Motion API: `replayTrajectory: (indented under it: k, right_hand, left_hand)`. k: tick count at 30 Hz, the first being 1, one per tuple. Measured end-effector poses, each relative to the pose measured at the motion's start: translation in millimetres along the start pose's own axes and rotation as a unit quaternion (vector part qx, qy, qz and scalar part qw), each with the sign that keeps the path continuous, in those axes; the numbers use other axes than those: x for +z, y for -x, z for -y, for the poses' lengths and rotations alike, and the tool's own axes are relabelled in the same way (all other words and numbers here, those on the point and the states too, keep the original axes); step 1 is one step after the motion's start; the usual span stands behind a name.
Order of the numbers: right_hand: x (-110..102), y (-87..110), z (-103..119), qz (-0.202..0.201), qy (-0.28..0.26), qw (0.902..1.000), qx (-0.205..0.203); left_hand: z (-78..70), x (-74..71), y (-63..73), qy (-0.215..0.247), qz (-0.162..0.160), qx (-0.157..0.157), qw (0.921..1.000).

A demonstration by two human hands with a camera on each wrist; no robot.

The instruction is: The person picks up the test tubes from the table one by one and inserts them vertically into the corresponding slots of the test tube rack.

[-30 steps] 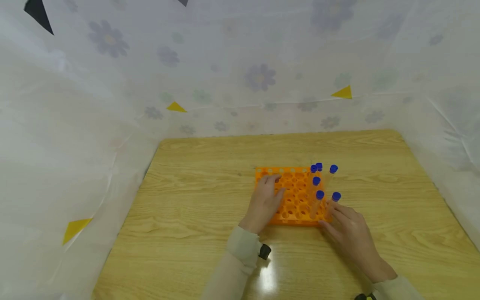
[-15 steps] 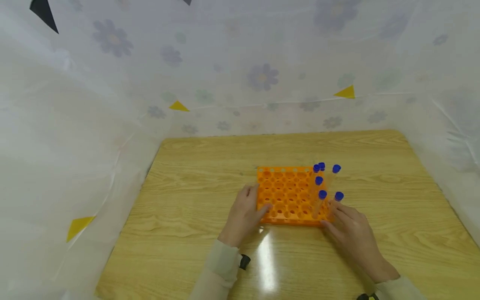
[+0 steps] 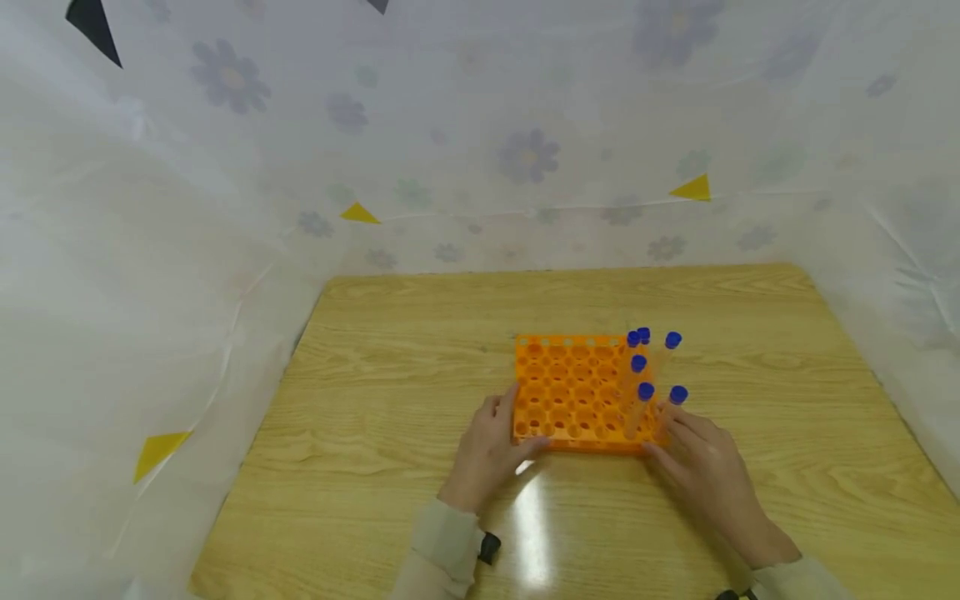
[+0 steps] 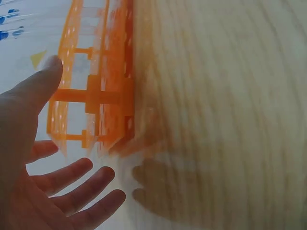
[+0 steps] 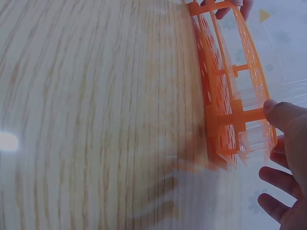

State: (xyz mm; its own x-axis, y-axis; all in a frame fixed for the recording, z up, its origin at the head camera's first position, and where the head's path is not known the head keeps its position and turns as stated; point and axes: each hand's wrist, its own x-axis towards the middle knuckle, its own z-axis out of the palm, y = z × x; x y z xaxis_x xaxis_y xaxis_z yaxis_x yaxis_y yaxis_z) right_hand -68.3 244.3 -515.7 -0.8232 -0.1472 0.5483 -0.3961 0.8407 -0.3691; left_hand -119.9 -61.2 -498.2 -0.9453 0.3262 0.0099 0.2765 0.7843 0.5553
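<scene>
An orange test tube rack point(image 3: 577, 396) lies on the table, its top covered with rows of round holes. Several clear tubes with blue caps point(image 3: 646, 391) stand at its right end, some leaning. My left hand point(image 3: 483, 454) holds the rack's front left corner, thumb along the front edge and forefinger by the left end. In the left wrist view its other fingers point(image 4: 84, 194) spread away from the rack. At the front right corner, my right hand point(image 3: 705, 467) grips the rack between thumb point(image 5: 280, 112) and forefinger, close beside the nearest capped tube point(image 3: 678, 395).
The wood-grain table point(image 3: 360, 400) extends on all sides of the rack. White flowered sheeting point(image 3: 450, 167) rises behind the table and along both sides, with yellow triangles point(image 3: 360, 213) on it. A black wrist device point(image 3: 490, 547) shows at the left cuff.
My left hand has moved from above the rack's holes leftward and nearer to me, onto its front left corner. My right hand stays at the front right corner.
</scene>
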Motion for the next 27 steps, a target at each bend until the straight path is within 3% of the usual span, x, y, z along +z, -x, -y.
replayTrajectory:
  k: [6, 13, 16, 22, 27]
  right_hand:
    - [-0.3, 2.3, -2.1, 0.008, 0.0, 1.0, 0.0]
    - [-7.8, 1.3, -10.0, 0.004, -0.032, 0.9983, -0.048]
    - [-15.5, -2.6, -12.3, -0.01, -0.029, 0.9984, -0.047]
    - [-33.6, -25.2, -18.2, -0.052, -0.024, 0.9978, -0.033]
    - [-52.2, -50.3, -22.7, -0.057, -0.045, 0.9968, -0.033]
  left_hand:
    - [2.3, 5.1, 2.1, -0.019, -0.024, 0.009, 0.9995]
    - [3.3, 7.1, 3.5, -0.038, -0.047, 0.024, 0.9979]
    - [3.4, 7.6, 3.2, -0.039, -0.049, 0.027, 0.9977]
    - [3.9, 8.4, 3.4, -0.04, -0.048, 0.026, 0.9977]
    - [3.3, 8.2, 3.7, -0.041, -0.044, 0.022, 0.998]
